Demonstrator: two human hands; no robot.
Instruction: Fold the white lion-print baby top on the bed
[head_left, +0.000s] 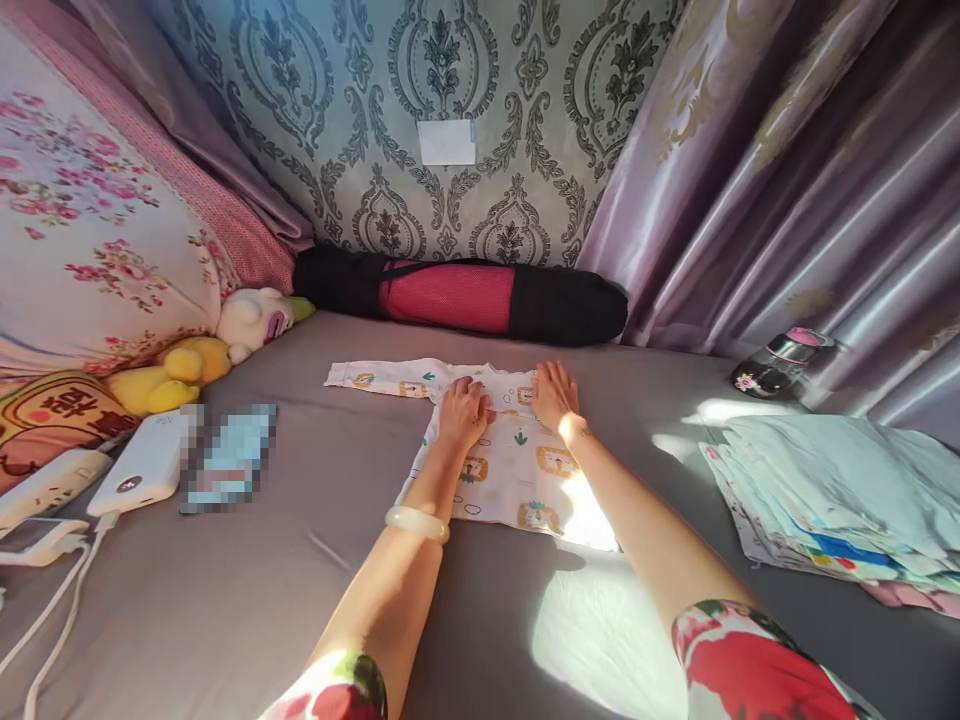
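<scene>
One small shirt (506,475) on the bed (285,600); left hand (465,408) at its 11 o'clock, fingers bent; right hand (556,396) at its 1 o'clock, fingers close together; can't tell from here if either's pinching cloth; folded clothes (847,490) at 3 o'clock, long bag (457,296) at 12

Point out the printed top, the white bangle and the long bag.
Printed top (510,462): head view, middle of its body.
White bangle (417,524): head view, front of its band.
Long bag (450,299): head view, its red middle panel.
</scene>
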